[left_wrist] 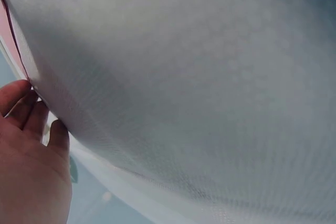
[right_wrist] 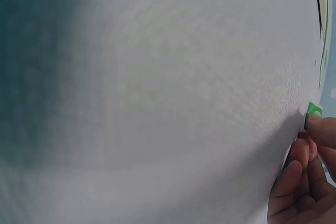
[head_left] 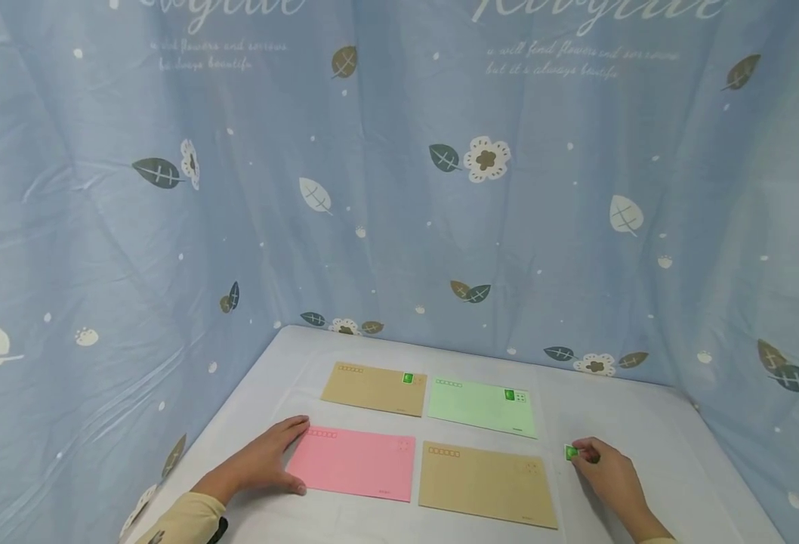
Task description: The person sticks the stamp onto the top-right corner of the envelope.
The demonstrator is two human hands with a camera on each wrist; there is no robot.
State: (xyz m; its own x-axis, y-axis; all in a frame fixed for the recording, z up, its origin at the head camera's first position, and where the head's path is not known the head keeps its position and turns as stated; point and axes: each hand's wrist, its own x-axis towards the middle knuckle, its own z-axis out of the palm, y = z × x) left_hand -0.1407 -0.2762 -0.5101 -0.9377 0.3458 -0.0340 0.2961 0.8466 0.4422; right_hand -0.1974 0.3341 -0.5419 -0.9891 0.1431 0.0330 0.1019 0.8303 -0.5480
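Between thumb and finger, my right hand (head_left: pixel 606 472) pinches a small green stamp (head_left: pixel 571 452) close over the white table, right of the envelopes. The stamp (right_wrist: pixel 313 109) also shows at the right edge of the right wrist view. My left hand (head_left: pixel 263 459) rests at the left edge of a pink envelope (head_left: pixel 352 465), thumb and fingers spread and relaxed. Beside the pink one lies a tan envelope (head_left: pixel 488 486) with no green stamp on it. Behind them, another tan envelope (head_left: pixel 374 391) and a light green envelope (head_left: pixel 482 409) each bear a green stamp at the upper right.
The envelopes lie flat in two rows on a white-covered table (head_left: pixel 644 423). A blue curtain (head_left: pixel 399 189) printed with leaves and flowers hangs behind the table and along both sides.
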